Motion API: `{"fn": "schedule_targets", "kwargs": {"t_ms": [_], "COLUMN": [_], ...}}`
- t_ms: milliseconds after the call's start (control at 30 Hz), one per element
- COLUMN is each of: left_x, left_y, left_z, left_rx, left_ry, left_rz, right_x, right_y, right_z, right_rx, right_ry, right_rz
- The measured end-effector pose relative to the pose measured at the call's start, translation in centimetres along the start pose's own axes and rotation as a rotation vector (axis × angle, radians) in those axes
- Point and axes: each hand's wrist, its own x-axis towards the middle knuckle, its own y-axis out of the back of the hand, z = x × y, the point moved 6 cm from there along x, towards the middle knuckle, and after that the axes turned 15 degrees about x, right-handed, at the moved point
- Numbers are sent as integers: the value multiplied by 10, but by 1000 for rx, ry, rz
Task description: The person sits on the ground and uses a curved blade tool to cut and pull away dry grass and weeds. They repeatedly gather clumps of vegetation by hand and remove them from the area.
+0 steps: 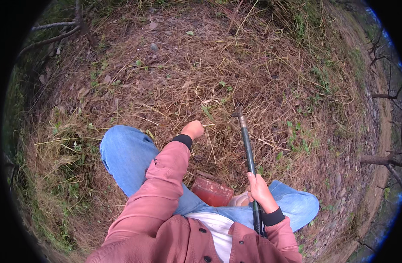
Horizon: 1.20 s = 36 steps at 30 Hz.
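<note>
My left hand [193,129] is closed just above the dry grass, past my bent left knee. A thin pale grass stalk [209,125] pokes out beside its fingers. My right hand [260,193] wraps round the dark handle of a long hooked tool [248,147], which looks like a sickle. The handle runs from near my lap up and away. At its far end, a metal collar and short bent head rest close to the grass; the grass may hide part of the blade.
Matted dry grass [166,83] with green sprigs covers the ground. Between my legs is a worn red box-like object [212,193]. Bare branches [56,37] reach in at the upper left, and more branches [385,160] at the right edge.
</note>
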Motion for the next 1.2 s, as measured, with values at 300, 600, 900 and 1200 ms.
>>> {"fn": "schedule_targets", "kwargs": {"t_ms": [300,600,900,1200], "left_x": [-25,-28,-53,-36], "left_y": [-27,-1,-11,43], "left_z": [11,-4,0,-114], "left_rx": [406,515,489,303], "left_ry": [-208,-39,-181,487], "left_rz": [87,132,106,613], "right_x": [-103,66,-90,-122], "right_y": [26,-56,67,49], "right_z": [3,-77,-16,-37], "right_rx": [-92,-430,-771,-466], "right_ry": [-34,458,278,65], "right_rz": [43,-101,132,236]}}
